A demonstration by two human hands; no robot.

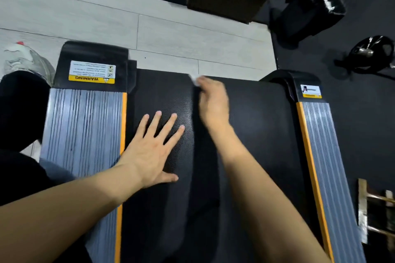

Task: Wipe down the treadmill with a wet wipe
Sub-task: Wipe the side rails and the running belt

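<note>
The wet wipe (193, 80) shows only as a white scrap at the far end of the treadmill belt (256, 124), poking out beyond the fingertips of the right hand (211, 102), whose grip is curled over it. This looks like the belt-wiping step; next probably comes a pull back along the belt. The left hand (154, 147) lies flat, fingers spread, bracing on the belt.

Upside-down "WARNING" label (92, 72) on the treadmill's (256, 113) left end cap.
</note>
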